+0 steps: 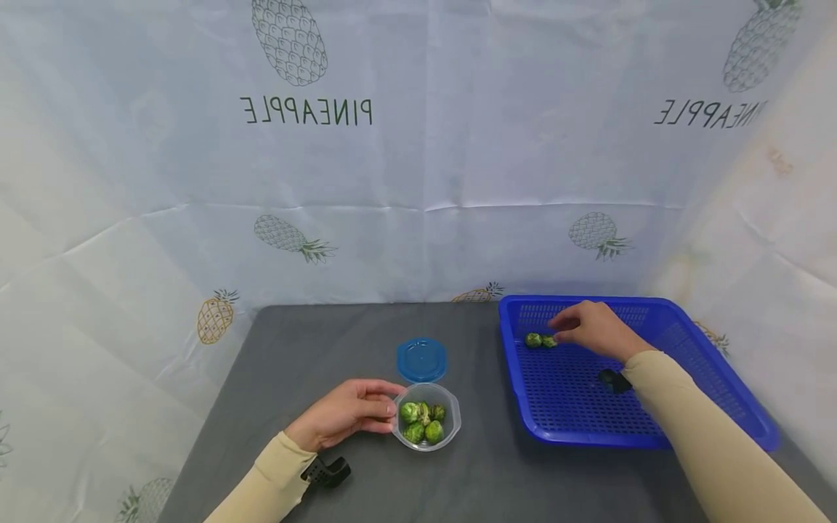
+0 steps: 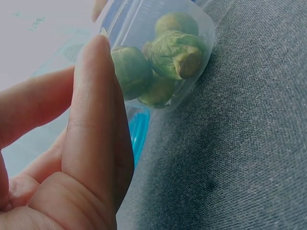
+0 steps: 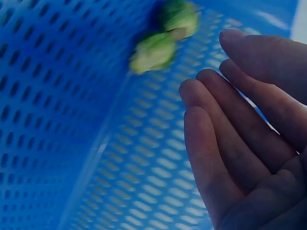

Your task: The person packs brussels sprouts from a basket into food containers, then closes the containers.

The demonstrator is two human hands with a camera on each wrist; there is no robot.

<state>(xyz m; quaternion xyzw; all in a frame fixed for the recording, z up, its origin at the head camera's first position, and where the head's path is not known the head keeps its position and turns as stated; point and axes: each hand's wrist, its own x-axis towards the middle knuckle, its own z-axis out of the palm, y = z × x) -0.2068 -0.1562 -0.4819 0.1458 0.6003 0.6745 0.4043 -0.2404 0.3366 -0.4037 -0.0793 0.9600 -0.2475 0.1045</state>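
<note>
My left hand pinches the rim of a clear plastic container between thumb and fingers. Several green Brussels sprouts lie inside it; the left wrist view shows them through its wall. Over the blue perforated basket, my right hand reaches in with relaxed, slightly bent fingers and holds nothing. Two more Brussels sprouts sit side by side on the basket floor by its far left corner. In the right wrist view the fingertips are apart from them.
A round blue lid lies on the grey tabletop just behind the container. The basket's raised walls stand at the right of the table. A white pineapple-print curtain hangs behind the table and at both sides.
</note>
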